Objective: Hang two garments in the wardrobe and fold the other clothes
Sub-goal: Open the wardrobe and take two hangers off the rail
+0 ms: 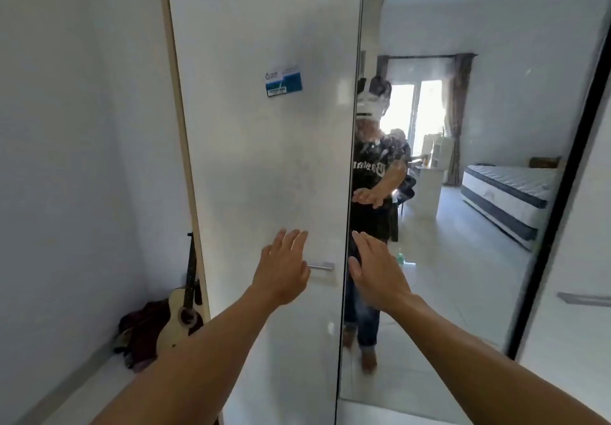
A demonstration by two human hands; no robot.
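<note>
left hand (282, 267) (fingers straight) covers handle (321, 266) end | contact unclear

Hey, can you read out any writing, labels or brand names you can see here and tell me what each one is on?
Blue and white sticker on the white wardrobe door: print too small and blurred to read.
White gothic lettering across the black T-shirt reflected in the mirror door: mirrored and blurred, not readable.
No other text shows.
</note>
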